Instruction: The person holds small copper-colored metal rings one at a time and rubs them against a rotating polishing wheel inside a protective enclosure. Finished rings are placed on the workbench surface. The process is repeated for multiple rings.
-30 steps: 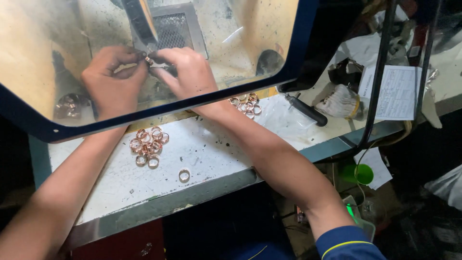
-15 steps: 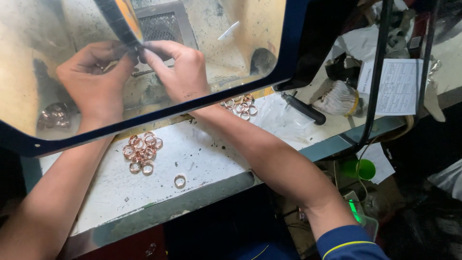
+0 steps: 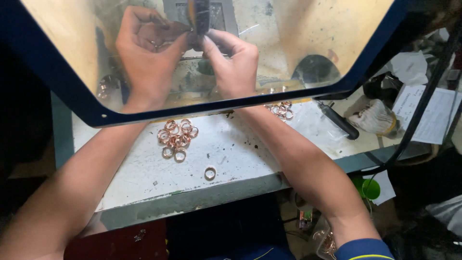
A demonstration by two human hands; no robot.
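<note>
Head view. Behind a transparent shield [image 3: 337, 58] with a dark blue frame, the left hand [image 3: 147, 55] and right hand [image 3: 233, 62] meet at a dark spinning wheel [image 3: 198, 19]. Both hands are pinched together around a small piece pressed to the wheel's lower edge; the piece itself is too hidden by the fingertips to identify. On the white bench [image 3: 240, 149] below the shield lies a cluster of copper-coloured rings [image 3: 176, 137], with a single ring [image 3: 210, 173] apart from it nearer the bench edge. A second, smaller group of rings [image 3: 280, 110] lies beside the right forearm, near a black-handled tool [image 3: 338, 121].
</note>
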